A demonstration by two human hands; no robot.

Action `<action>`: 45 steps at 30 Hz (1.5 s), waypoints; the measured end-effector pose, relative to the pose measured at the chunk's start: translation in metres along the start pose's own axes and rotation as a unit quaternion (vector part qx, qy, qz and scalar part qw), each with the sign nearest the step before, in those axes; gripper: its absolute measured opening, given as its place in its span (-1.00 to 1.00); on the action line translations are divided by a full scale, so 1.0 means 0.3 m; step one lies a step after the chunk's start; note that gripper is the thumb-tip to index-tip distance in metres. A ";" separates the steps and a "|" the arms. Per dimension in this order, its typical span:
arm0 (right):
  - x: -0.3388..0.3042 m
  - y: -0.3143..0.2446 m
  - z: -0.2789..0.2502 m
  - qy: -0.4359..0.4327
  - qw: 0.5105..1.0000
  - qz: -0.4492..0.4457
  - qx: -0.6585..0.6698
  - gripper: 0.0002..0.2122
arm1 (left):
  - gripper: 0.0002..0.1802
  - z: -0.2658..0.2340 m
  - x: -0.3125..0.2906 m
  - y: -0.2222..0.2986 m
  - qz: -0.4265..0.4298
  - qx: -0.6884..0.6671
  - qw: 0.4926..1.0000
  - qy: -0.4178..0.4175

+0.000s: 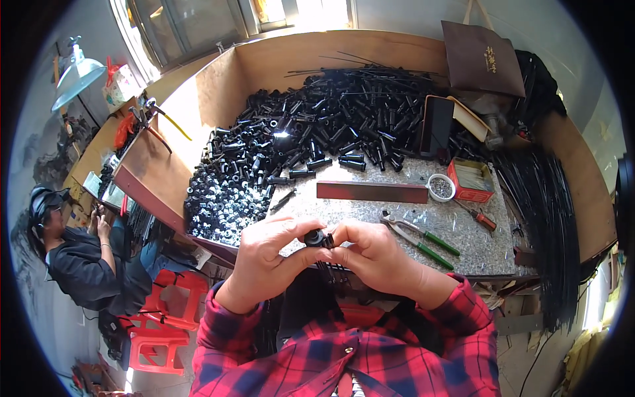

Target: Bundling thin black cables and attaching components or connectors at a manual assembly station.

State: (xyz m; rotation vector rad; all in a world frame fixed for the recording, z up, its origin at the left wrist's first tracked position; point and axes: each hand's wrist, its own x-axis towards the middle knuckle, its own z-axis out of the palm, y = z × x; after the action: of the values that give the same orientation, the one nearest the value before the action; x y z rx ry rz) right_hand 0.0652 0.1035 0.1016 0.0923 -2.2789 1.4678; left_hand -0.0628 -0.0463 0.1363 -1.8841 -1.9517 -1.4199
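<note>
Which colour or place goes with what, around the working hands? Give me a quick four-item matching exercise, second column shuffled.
Things:
1. black cylindrical part
2. pliers
3. small round cup
4. screwdriver

Colour or place:
A. orange-red handle
B. beside the red box, on its left
C. between left hand and right hand
D. green handles

Pairs: 1-C, 2-D, 3-B, 4-A

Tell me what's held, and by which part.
Black cylindrical part: by its sides in left hand; right hand pinches at its right edge, contact partly hidden.
</note>
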 end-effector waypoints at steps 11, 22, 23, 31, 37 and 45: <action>0.021 0.064 0.114 0.086 0.994 -0.057 -0.045 -0.86 | -0.77 0.126 -0.095 -0.002 -0.061 -0.042 0.994 0.076; -0.026 0.112 0.141 0.022 0.983 -0.052 -0.176 -0.81 | -0.79 0.196 -0.159 -0.124 -0.125 -0.167 0.954 0.214; -0.040 0.116 0.130 0.013 0.981 -0.031 -0.190 -0.79 | -0.77 0.216 -0.155 -0.142 -0.096 -0.191 0.950 0.229; -0.136 0.174 -0.024 0.073 0.937 0.018 -0.340 -0.82 | -0.67 0.196 -0.210 -0.179 -0.138 -0.146 0.951 0.233; -0.299 0.203 -0.172 0.077 0.824 0.160 -0.538 -0.83 | -0.84 0.208 -0.180 -0.199 -0.138 -0.254 0.949 0.128; -0.317 0.224 -0.191 -0.020 0.765 0.101 -0.636 -0.76 | -0.80 0.192 -0.205 -0.175 -0.211 -0.268 0.935 0.098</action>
State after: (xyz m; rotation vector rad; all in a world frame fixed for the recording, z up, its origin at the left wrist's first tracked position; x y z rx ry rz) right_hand 0.1507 0.1673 0.0278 -0.5334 -2.8496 -0.2841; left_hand -0.0613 -0.0456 0.0370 -1.4246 -2.0995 -2.3658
